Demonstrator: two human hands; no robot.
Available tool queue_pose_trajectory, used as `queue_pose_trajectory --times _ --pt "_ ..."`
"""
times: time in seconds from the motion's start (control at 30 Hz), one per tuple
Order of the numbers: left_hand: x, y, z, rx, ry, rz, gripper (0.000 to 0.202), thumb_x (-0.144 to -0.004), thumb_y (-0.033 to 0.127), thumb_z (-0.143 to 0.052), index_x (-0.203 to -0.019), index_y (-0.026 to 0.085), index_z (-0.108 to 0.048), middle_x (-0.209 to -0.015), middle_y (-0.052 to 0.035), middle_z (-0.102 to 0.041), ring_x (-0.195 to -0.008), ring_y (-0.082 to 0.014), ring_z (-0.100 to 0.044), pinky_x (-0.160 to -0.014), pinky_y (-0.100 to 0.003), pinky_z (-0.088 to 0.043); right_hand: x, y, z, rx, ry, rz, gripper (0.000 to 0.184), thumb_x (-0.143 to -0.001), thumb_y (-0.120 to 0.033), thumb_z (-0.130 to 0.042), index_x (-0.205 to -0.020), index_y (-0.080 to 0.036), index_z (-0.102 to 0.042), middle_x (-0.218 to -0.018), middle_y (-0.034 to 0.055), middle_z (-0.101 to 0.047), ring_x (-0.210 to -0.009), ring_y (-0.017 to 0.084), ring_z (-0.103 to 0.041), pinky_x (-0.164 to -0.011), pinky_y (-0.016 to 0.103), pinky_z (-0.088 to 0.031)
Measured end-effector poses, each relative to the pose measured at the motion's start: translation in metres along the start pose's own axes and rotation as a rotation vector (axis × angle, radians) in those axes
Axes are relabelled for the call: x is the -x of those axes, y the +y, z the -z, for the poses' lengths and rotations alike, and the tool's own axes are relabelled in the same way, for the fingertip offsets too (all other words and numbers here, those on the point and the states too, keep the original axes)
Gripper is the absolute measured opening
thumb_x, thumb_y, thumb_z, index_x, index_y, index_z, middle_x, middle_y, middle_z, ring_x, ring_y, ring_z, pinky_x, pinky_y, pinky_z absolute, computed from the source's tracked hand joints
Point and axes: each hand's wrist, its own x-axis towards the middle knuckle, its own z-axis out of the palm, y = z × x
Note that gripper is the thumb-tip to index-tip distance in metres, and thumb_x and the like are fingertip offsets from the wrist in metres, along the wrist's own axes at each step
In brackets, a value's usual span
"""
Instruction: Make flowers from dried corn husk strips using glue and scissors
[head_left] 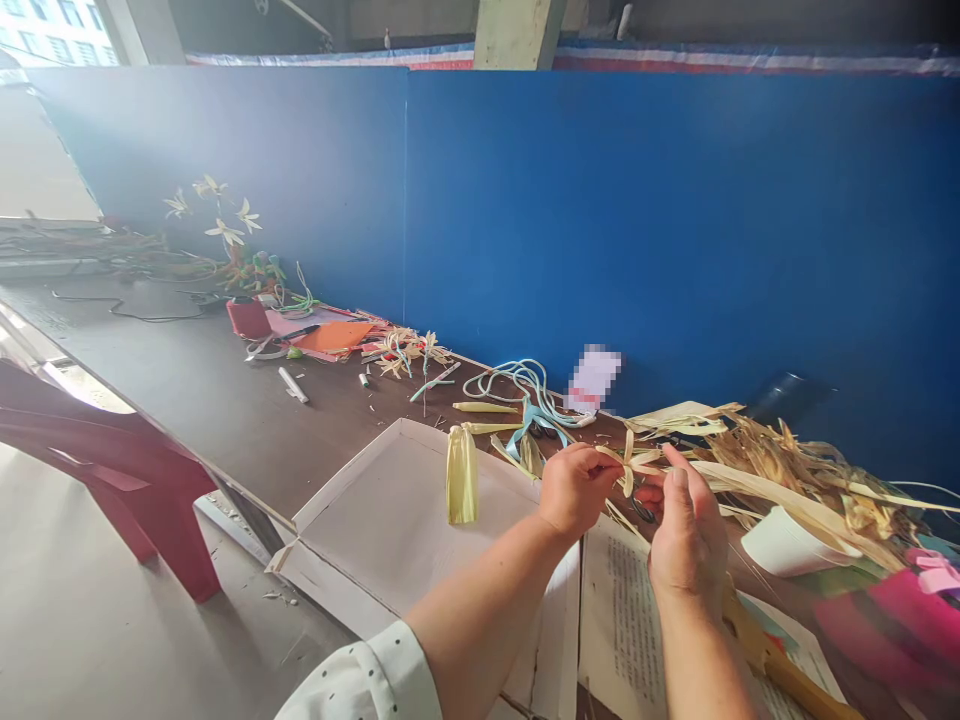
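My left hand (576, 488) is closed, pinching a small flower (628, 464) of pale, dried husk-like petals between thumb and fingertips. Just right of the flower is my right hand (690, 535), its index finger and thumb pointing up and its other fingers curled inward. A dark loop (643, 509) shows beside those curled fingers; whether they grip it is unclear. Below the hands lies a printed page (619, 610). Left of them, a folded yellow-green husk strip (463, 475) rests on an open white cardboard box (375, 520).
Dried husks (802, 470) pile up at the right by a white cup (787, 540). Light-blue cord (517, 375) lies behind the box. Finished-looking flowers (225, 225) stand farther left, near orange paper (337, 335). A blue panel (637, 220) borders the table; a red chair (135, 470) stands left.
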Motion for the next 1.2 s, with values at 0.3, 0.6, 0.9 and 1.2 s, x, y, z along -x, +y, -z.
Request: queue_pose_trajectory --times 0.3,0.6,0.9,1.2 --pt "0.000 0.004 0.000 0.072 0.025 0.043 0.011 -0.070 0.012 -0.062 -0.069 0.019 -0.070 -0.068 0.0014 -0.063 -0.064 -0.0087 -0.055 -0.063 -0.018 -0.043 0.003 -0.009 -0.003 -0.022 0.116 0.074 0.055 -0.087 -0.056 -0.045 -0.127 -0.020 -0.058 -0.091 0.0070 -0.065 -0.067 0.017 -0.055 -0.073 0.035 -0.045" --pt "-0.003 0.001 -0.007 0.498 -0.059 0.380 0.025 -0.064 0.036 -0.073 -0.069 0.013 -0.067 -0.067 -0.0013 -0.062 -0.061 -0.0098 -0.054 -0.058 -0.021 -0.044 -0.007 0.028 -0.008 -0.143 -0.119 0.009 0.048 -0.071 -0.045 -0.067 -0.112 -0.020 -0.065 -0.107 0.0096 -0.068 -0.097 0.026 -0.063 -0.087 0.043 -0.047" --pt "-0.004 0.011 0.000 0.370 -0.039 0.302 0.028 -0.064 0.043 -0.076 -0.066 0.016 -0.071 -0.073 -0.0021 -0.060 -0.075 -0.0124 -0.054 -0.071 -0.024 -0.045 -0.005 0.032 -0.011 -0.139 -0.090 0.006 0.045 -0.073 -0.049 -0.068 -0.107 -0.020 -0.068 -0.103 0.0091 -0.071 -0.098 0.027 -0.064 -0.091 0.045 -0.046" --pt "0.000 0.009 -0.001 0.250 -0.128 0.185 0.022 -0.070 0.034 -0.074 -0.088 0.022 -0.076 -0.075 -0.0009 -0.056 -0.074 -0.0122 -0.051 -0.070 -0.024 -0.044 -0.007 0.036 -0.007 -0.017 0.011 -0.053 0.048 -0.069 -0.056 -0.066 -0.103 -0.021 -0.072 -0.100 0.0088 -0.072 -0.098 0.029 -0.064 -0.090 0.044 -0.044"
